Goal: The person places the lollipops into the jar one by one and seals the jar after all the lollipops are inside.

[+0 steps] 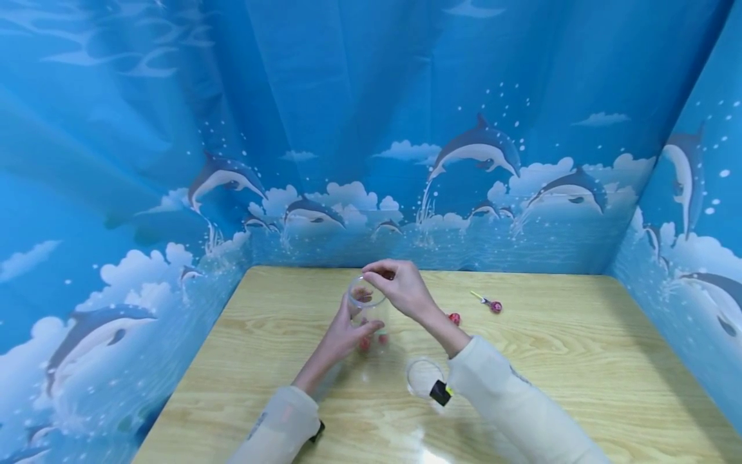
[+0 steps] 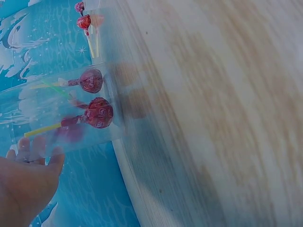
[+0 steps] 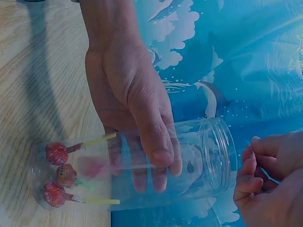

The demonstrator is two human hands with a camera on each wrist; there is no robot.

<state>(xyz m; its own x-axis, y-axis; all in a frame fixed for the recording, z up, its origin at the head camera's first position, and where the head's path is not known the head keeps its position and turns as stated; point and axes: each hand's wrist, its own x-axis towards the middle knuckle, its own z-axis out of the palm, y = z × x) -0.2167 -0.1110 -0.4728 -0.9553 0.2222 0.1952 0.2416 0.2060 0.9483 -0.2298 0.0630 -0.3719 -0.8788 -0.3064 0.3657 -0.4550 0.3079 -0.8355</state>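
Observation:
My left hand (image 1: pixel 344 335) grips a clear plastic jar (image 3: pixel 189 142) around its side, its mouth turned up. Wrapped red lollipops (image 3: pixel 56 152) with yellow sticks lie at the jar's bottom, along with an orange-brown one (image 3: pixel 66 175) on a green stick. Inside there is also a blurred pink shape (image 3: pixel 91 167). Right at the rim is my right hand (image 1: pixel 402 290), its fingers loosely bent and nothing visible between them. The left wrist view shows two lollipops (image 2: pixel 98 112) sharply through the wall, and the left fingers (image 2: pixel 35 151) behind it.
On the wooden table (image 1: pixel 551 386), a clear round lid (image 1: pixel 425 378) lies near the right forearm. Beyond that arm are a red lollipop (image 1: pixel 455 319) and a darker one (image 1: pixel 494 307) with a yellow stick. A blue dolphin-print curtain (image 1: pixel 359 129) encloses the table's back and sides.

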